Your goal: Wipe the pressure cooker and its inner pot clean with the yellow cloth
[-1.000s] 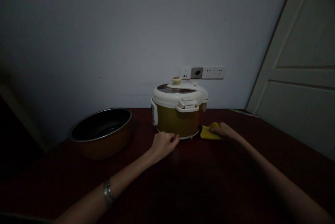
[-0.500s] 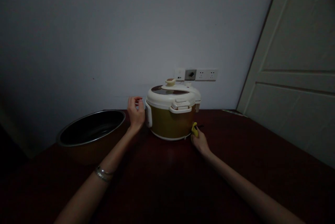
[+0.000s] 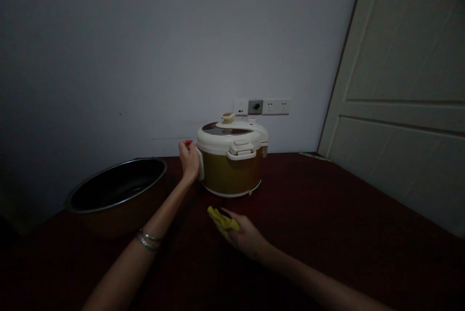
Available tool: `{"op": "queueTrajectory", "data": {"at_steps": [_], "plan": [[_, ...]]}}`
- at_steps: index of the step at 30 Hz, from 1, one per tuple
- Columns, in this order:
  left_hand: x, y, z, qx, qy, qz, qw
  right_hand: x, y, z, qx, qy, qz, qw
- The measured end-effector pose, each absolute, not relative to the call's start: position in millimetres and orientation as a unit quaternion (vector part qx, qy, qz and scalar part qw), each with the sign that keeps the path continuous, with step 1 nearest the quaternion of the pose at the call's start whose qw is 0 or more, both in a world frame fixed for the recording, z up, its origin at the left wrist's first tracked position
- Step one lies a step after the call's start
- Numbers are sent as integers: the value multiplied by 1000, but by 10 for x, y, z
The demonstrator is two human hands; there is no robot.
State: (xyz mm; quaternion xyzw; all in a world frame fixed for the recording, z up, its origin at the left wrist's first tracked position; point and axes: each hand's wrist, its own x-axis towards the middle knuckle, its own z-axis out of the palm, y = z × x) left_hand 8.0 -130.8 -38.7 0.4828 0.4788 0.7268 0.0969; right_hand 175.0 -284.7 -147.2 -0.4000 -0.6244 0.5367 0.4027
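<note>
A yellow rice cooker (image 3: 232, 164) with a white lid stands on the dark red table (image 3: 327, 204) near the wall. My left hand (image 3: 189, 160) rests against the cooker's left side, its fingers curled at the white side panel. My right hand (image 3: 244, 236) is in front of the cooker, low over the table, closed on a crumpled yellow cloth (image 3: 221, 219). A bracelet (image 3: 147, 240) sits on my left wrist.
A large dark metal basin (image 3: 116, 194) stands on the table at the left. A white socket strip (image 3: 261, 106) is on the wall behind the cooker. A white door (image 3: 403, 102) fills the right side.
My right hand pulled the yellow cloth from the cooker's right base back toward me and to the left. My left hand rose from the table to the cooker's left side.
</note>
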Motion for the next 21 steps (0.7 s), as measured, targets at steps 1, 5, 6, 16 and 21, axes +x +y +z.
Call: {"op": "queueTrajectory", "data": {"at_steps": [1, 5, 6, 16, 21], "plan": [[44, -1293, -373, 480, 475, 731, 103, 1758, -2867, -1426, -389, -615, 557, 399], [-88, -1216, -236, 474, 455, 746, 110, 2038, -2842, -1276, -426, -545, 593, 413], [-110, -1192, -175, 476, 450, 748, 106, 2158, -2827, -1252, -439, -524, 601, 415], [-87, -855, 735, 509, 406, 758, 43, 3199, -2805, -1035, -602, -605, 353, 384], [57, -620, 1217, 609, 465, 642, 35, 2972, -2771, -600, -518, -599, 433, 431]]}}
